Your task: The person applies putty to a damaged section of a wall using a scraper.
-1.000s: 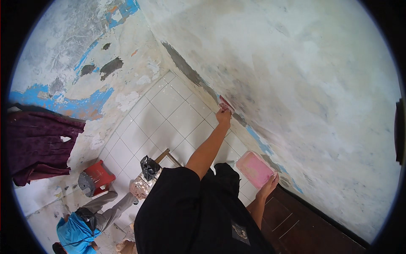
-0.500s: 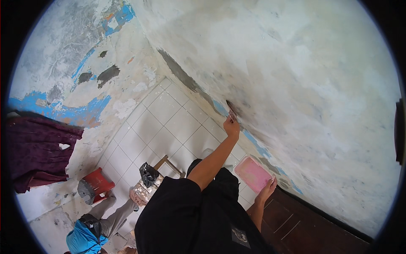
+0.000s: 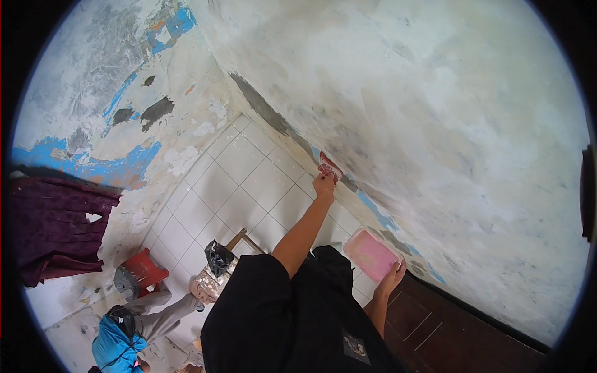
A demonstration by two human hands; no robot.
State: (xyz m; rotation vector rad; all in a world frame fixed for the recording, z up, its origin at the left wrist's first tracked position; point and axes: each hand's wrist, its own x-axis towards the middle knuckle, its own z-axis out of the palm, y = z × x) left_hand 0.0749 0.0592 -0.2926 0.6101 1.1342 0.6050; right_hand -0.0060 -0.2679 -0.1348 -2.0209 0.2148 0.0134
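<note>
My left hand (image 3: 323, 184) reaches out to the low part of the right-hand wall (image 3: 448, 149), its fingers wrapped round a reddish putty scraper (image 3: 330, 165). White smears coat the tool, and its broad blade lies at the wall, by a strip of blue old paint and bare grey patching. Whether the whole edge touches cannot be made out. My right hand (image 3: 392, 278) grips the near right edge of a shallow pink tray (image 3: 372, 253), held up close to the wall's foot. Some pale paste is spread over the tray's inside.
Below lies a white tiled floor (image 3: 239, 180). A wooden stool (image 3: 239, 239) bears a black plastic bag (image 3: 219, 257). At lower left, a person in blue (image 3: 117, 342) is beside a red stool (image 3: 146, 271). A purple curtain (image 3: 59, 224) hangs left; dark brown boards (image 3: 435, 329) lie lower right.
My left hand has shifted a little left and nearer, turning the scraper so its reddish face shows. The tray in my right hand has barely moved. The person in blue has leaned slightly left.
</note>
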